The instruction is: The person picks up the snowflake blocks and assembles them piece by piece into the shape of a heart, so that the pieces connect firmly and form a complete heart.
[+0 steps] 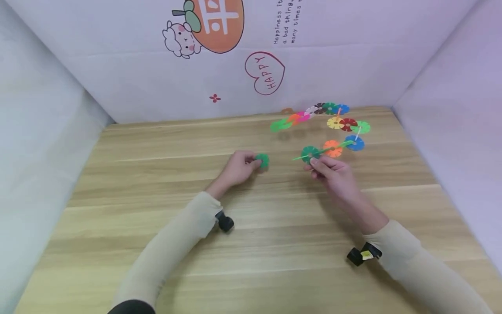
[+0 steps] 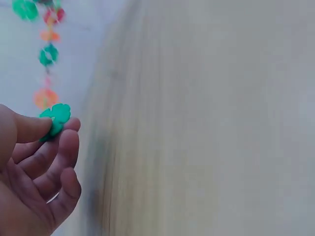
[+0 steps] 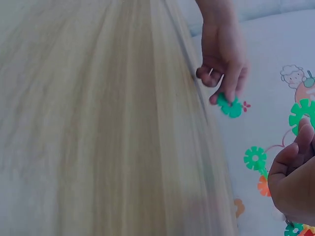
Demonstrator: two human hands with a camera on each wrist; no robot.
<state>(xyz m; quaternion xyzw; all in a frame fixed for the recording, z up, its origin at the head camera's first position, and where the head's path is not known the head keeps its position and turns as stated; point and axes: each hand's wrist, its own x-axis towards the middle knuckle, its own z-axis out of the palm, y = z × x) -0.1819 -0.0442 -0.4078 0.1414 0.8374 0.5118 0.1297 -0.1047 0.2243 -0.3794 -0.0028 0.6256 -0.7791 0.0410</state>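
My left hand pinches a loose green notched plastic disc between thumb and fingers, above the wooden table. In the left wrist view that green disc is seen partly edge-on past the thumb. To the right, my right hand holds a darker green disc at the near end of a chain of interlocked discs. An orange disc and a blue disc follow it along the chain, which curves back and round to light green discs. A gap separates the two hands.
The wooden table ends at a white printed backdrop behind the chain. White side walls stand left and right. On the backdrop's lower edge shows a small brown print. Each sleeve carries a black wrist camera.
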